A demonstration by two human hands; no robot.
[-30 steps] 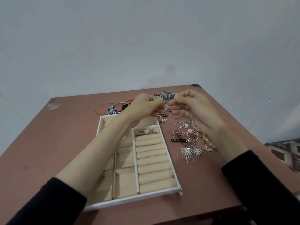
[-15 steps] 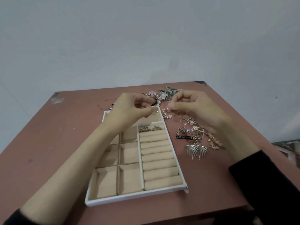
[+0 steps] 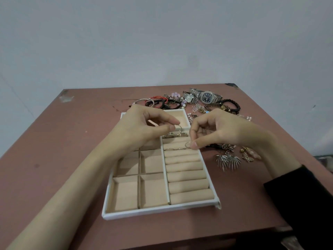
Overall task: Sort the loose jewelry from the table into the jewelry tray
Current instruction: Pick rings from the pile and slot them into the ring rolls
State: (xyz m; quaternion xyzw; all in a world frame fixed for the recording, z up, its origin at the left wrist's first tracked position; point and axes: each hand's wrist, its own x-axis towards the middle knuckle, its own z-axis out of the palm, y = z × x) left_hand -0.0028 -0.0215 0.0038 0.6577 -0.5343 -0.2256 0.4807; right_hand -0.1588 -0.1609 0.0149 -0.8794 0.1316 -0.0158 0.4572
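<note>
The tray (image 3: 158, 210) sits in the middle of the table (image 3: 54, 159). Most of the loose jewelry (image 3: 201, 103) lies past the tray at 12 and 1 o'clock, and some more lies beside it at 3 o'clock, like the leaf earrings (image 3: 228, 161). The step in hand looks like putting small rings into the soft rolls (image 3: 185, 175) on the tray's right side. The right hand (image 3: 221, 130) pinches a thin ring (image 3: 188, 144) between thumb and finger, right at the top rolls. The left hand (image 3: 144, 127) pinches another little hoop (image 3: 177, 127) just above the tray's far end at 12 o'clock. Next, I think the right hand must push its ring down into a gap between two rolls and let go. It is a small thing, so a slow, careful push should keep it from slipping out. Then the left hand can do the same.
</note>
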